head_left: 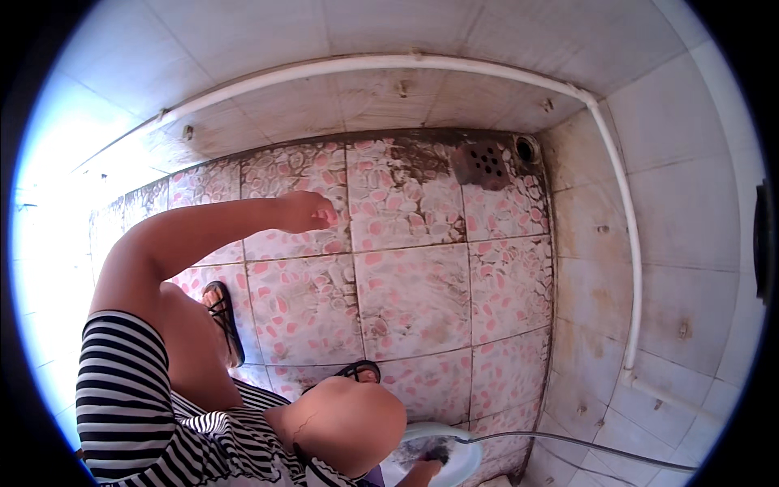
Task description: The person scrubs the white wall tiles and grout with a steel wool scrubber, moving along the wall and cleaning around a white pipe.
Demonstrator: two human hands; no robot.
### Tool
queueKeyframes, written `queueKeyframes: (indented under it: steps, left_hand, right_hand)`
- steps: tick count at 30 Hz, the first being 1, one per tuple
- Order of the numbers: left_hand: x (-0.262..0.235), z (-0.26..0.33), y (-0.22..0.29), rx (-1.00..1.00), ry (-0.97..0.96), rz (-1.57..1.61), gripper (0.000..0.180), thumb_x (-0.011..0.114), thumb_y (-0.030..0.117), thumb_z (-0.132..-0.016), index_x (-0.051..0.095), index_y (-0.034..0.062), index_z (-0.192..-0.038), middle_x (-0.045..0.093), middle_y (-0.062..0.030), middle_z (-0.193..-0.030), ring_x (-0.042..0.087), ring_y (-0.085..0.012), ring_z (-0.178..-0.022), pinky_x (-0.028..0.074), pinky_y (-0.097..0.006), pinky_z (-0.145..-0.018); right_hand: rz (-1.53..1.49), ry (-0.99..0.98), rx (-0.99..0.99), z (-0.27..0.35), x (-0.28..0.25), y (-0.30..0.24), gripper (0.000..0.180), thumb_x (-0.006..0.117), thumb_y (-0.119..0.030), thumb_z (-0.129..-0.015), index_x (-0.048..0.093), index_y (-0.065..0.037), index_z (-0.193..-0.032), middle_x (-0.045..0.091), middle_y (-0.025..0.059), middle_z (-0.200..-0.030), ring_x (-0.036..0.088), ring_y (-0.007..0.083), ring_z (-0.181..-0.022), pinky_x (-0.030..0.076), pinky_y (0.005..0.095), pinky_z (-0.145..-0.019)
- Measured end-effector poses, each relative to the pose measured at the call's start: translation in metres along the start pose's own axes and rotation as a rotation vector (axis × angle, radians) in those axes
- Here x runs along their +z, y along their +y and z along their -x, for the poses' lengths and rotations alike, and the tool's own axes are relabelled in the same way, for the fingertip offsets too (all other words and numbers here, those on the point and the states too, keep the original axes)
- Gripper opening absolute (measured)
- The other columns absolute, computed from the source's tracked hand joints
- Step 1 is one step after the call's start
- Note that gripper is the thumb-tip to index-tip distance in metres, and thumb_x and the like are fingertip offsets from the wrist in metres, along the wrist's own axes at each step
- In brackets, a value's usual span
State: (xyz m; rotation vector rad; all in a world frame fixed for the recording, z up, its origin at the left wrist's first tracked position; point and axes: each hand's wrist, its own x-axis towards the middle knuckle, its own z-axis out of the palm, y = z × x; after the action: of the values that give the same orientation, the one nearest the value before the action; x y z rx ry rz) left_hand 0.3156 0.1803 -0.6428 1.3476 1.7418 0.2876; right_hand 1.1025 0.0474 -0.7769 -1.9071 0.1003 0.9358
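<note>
My left hand hangs over the pink-patterned floor tiles, its arm stretched out from the left. The fingers are loosely curled in, and nothing shows in them. Down at the lower edge, my right hand is at a pale blue-white basin. Its fingers are closed around a small dark thing whose kind I cannot make out. A thin grey hose comes in from the right and ends over the basin. My knee and the lower edge hide part of the basin.
Dark grime marks the floor along the far wall. A drain cover with holes and a round pipe opening lie in the far right corner. A white pipe runs along the tiled walls. My sandalled feet stand on the tiles.
</note>
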Motion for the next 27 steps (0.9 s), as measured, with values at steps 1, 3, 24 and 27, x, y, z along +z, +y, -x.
queueKeyframes:
  steps: [1,3,24,27]
  left_hand:
    - [0.000,0.015,-0.015,-0.013,0.005,0.001,0.024,0.059,0.023,-0.083,0.059,0.0100,-0.104,0.061,-0.0100,-0.097,0.058,-0.0192,-0.087,0.047,-0.032,-0.075]
    - [-0.007,0.052,-0.058,-0.172,0.126,0.117,0.024,0.059,0.022,-0.083,0.059,0.0097,-0.103,0.061,-0.0101,-0.097,0.059,-0.0190,-0.087,0.047,-0.032,-0.076]
    - [0.071,0.401,-0.218,-0.738,0.608,0.794,0.028,0.057,0.014,-0.086,0.054,0.0027,-0.111,0.061,-0.0083,-0.100,0.057,-0.0161,-0.092,0.045,-0.030,-0.081]
    - [0.168,0.506,-0.242,-0.901,0.583,0.588,0.026,0.061,0.016,-0.083,0.058,0.0069,-0.107,0.063,-0.0106,-0.094,0.058,-0.0174,-0.085,0.047,-0.032,-0.073]
  right_hand:
    - [-0.111,-0.144,-0.078,-0.028,-0.008,-0.008,0.038,0.046,-0.035,-0.082,0.063,-0.009,-0.103,0.064,0.0089,-0.098,0.062,0.0236,-0.087,0.053,0.0371,-0.075]
    - [0.281,0.234,-0.537,-0.013,0.022,-0.048,0.031,0.053,-0.031,-0.078,0.064,-0.006,-0.094,0.062,0.0093,-0.089,0.059,0.0208,-0.073,0.048,0.0325,-0.056]
    - [0.577,-1.209,0.067,0.501,0.571,0.142,0.023,0.048,-0.008,-0.086,0.047,-0.007,-0.109,0.054,0.0137,-0.099,0.056,0.0311,-0.082,0.052,0.0430,-0.073]
    - [0.639,-1.236,0.108,0.459,0.554,0.099,0.024,0.050,-0.010,-0.085,0.048,-0.007,-0.110,0.055,0.0128,-0.101,0.055,0.0299,-0.086,0.048,0.0428,-0.077]
